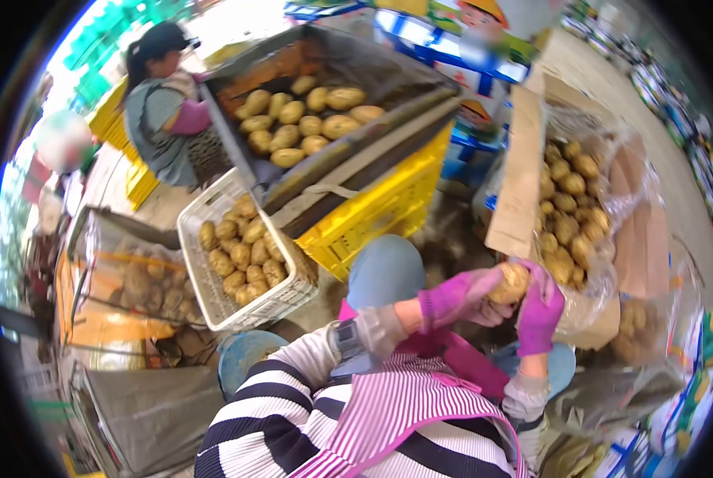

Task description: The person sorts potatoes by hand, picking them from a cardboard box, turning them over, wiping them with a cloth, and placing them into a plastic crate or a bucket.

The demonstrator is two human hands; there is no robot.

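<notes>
Potato (511,284) sits between our left hand (462,300) and right hand (541,309), near the cardboard box (515,171), the fingers of both clamped on it. We could lose it if its rounded skin slips against the pink gloves (536,336); a drop might bruise it.

a rounded, yellowish-tan potato (509,284) is held between the two gloved hands (540,309).

Potatoes (290,113) lie in the tray (388,134), a crate (376,215) stands under it, a person (165,111) is at its left, a basket (299,280) of potatoes stands before it on the left, a box (518,171) of potatoes to its right, and a potato (511,283) between left hand (458,300) and right hand (540,309) before it on the right.
</notes>
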